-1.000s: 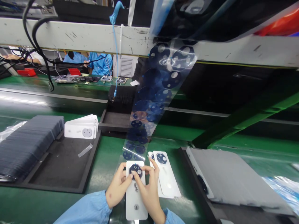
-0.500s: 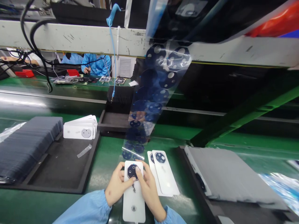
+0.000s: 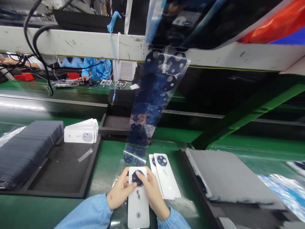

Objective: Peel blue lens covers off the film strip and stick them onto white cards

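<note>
A white phone back cover [image 3: 138,203] lies lengthwise on the green bench at the bottom centre. My left hand [image 3: 119,193] grips its left edge. My right hand [image 3: 152,194] grips its right edge, with a thumb pressing the dark round camera lens piece [image 3: 137,178] near the cover's top. A long clear film strip [image 3: 152,98] carrying several dark blue round lens pieces hangs from above down to just beyond my fingers. Two more white covers [image 3: 166,179] with dark lens rings lie overlapped just right of my right hand.
A black tray [image 3: 59,171] at left holds a row of dark sheets [image 3: 26,149] and a fanned stack of white covers [image 3: 82,133]. A grey-lined tray [image 3: 228,178] sits at right. A smaller black tray [image 3: 116,124] lies behind. People in blue coats work at a far bench.
My hands and the white cover have stayed in place, with my right thumb shifting slightly over the lens piece. The view has tilted a little.
</note>
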The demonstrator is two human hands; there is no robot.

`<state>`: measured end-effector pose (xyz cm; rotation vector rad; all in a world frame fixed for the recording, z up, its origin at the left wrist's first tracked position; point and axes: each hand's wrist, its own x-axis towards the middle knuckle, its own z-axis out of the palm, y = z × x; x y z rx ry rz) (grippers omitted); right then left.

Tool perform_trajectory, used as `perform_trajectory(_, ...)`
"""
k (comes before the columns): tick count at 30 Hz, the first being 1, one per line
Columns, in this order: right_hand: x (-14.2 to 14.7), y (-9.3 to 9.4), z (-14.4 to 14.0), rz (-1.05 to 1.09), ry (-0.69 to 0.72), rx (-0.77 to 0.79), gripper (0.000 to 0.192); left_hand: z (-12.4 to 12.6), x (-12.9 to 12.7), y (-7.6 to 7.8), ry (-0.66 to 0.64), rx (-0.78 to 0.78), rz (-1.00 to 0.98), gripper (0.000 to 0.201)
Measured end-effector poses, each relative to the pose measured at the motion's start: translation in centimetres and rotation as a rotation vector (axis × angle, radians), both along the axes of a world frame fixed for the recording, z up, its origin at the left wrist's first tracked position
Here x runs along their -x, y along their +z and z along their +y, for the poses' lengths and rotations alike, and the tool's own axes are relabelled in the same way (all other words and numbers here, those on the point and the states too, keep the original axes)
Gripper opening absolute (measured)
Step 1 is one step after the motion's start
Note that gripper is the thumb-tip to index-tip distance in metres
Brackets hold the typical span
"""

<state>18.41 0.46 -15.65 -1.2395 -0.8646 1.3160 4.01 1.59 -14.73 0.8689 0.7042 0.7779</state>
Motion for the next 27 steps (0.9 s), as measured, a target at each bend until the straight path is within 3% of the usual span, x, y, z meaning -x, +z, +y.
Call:
perform_trajectory(10,-0.6,0.2,0.2,0.075,0.089,-0.006,0.026,0.8,0.3,0.0,0.058,0.028,0.034,0.063)
perform_trajectory(15,-1.3,0.7,0.1,0.142,0.257,-0.004,0.045,1.1,0.6,-0.5,0.096,-0.005,0.114,0.06)
perform_trajectory(18,-0.7,0.5,0.1,0.135,0.255,-0.007,0.053,1.0,0.4,-0.2,0.083,-0.093,0.217,0.053)
perform_trajectory(23,-2.2,0.6,0.8,0.035,0.122,0.025,0.043,0.4,1.5,2.7,0.069,-0.379,0.571,0.04)
perform_trajectory(27,-7.2,0.9,1.8,-0.165,-0.046,0.079,0.046,1.3,6.2,5.6,0.193,-0.587,1.003,0.021)
